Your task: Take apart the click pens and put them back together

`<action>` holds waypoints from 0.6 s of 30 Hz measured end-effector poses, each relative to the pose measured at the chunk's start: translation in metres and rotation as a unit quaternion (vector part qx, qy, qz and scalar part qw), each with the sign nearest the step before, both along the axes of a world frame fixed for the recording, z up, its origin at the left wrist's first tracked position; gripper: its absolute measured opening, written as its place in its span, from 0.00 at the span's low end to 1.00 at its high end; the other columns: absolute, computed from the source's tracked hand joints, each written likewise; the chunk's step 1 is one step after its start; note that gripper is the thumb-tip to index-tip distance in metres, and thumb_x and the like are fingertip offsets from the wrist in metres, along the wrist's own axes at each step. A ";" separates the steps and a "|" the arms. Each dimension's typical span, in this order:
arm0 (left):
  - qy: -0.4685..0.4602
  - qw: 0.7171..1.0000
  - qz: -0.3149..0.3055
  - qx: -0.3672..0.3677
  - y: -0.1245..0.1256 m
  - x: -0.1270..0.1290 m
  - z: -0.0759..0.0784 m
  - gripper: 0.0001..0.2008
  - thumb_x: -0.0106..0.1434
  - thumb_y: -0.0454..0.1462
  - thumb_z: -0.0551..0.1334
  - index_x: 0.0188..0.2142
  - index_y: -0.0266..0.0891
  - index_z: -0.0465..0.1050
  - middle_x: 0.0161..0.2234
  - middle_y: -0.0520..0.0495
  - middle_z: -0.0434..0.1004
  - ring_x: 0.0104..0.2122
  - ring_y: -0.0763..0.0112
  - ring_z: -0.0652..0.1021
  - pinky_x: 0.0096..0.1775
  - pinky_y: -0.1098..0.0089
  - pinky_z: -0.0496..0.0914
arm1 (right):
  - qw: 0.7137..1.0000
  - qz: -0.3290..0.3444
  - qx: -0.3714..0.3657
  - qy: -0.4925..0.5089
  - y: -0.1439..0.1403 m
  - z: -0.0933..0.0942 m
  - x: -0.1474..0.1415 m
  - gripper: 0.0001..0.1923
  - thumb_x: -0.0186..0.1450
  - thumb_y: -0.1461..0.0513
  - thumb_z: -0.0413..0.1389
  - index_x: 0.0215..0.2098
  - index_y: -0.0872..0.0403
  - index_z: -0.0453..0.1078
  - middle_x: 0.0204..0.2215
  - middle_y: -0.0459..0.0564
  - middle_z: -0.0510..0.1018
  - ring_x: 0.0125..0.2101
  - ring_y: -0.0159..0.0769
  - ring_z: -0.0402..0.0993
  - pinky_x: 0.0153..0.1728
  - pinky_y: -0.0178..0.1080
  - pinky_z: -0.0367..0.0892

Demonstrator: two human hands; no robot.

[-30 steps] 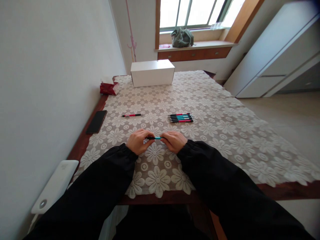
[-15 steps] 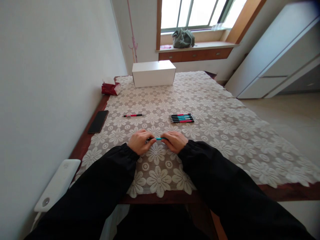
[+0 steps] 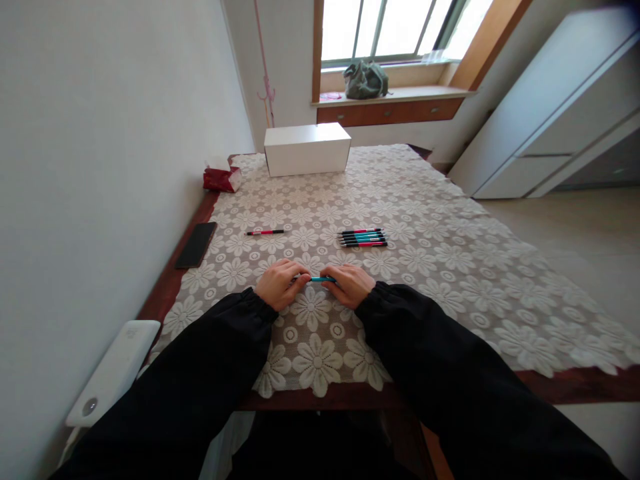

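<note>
A teal pen (image 3: 317, 279) is gripped at both ends, just below frame centre over the lace tablecloth (image 3: 450, 267): left hand (image 3: 278, 283) closed on one end, right hand (image 3: 350, 284) closed on the other. A row of pens (image 3: 362, 237) is seen above-right, a single pink pen (image 3: 264, 232) above-left, well apart.

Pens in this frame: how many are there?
6: one teal pen held between both hands, one lone pen lying left, four in the bundle; the bundle could hide more.

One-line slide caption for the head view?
Both hands, left and right, hold a teal pen over the lace cloth.
</note>
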State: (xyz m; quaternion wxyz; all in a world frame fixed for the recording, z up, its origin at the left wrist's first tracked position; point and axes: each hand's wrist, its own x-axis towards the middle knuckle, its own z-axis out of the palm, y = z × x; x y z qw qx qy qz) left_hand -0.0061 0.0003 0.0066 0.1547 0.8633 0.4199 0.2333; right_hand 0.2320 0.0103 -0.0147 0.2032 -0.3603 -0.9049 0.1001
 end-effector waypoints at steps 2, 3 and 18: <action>-0.010 1.000 -0.005 0.001 0.000 0.000 -0.001 0.11 0.69 0.45 0.59 0.41 0.42 0.74 0.40 0.47 0.80 0.43 0.63 0.77 0.47 0.62 0.71 | 1.000 -0.004 0.001 -0.004 0.000 0.000 0.000 0.10 0.71 0.60 0.49 0.46 0.53 0.69 0.33 0.50 0.80 0.31 0.37 0.75 0.38 0.39 0.62; -0.011 1.000 -0.007 0.003 0.000 -0.001 -0.001 0.10 0.68 0.45 0.61 0.41 0.42 0.74 0.39 0.47 0.80 0.43 0.63 0.77 0.47 0.62 0.71 | 1.000 -0.001 0.003 -0.002 -0.001 -0.001 0.000 0.10 0.71 0.60 0.49 0.47 0.53 0.69 0.34 0.51 0.81 0.32 0.38 0.76 0.38 0.39 0.62; 0.014 1.000 -0.017 0.001 0.001 0.000 -0.002 0.12 0.70 0.45 0.57 0.40 0.42 0.75 0.40 0.47 0.79 0.42 0.64 0.76 0.48 0.62 0.71 | 1.000 0.003 0.000 -0.006 -0.004 0.004 -0.002 0.10 0.70 0.62 0.50 0.47 0.52 0.68 0.38 0.51 0.80 0.34 0.37 0.75 0.36 0.37 0.63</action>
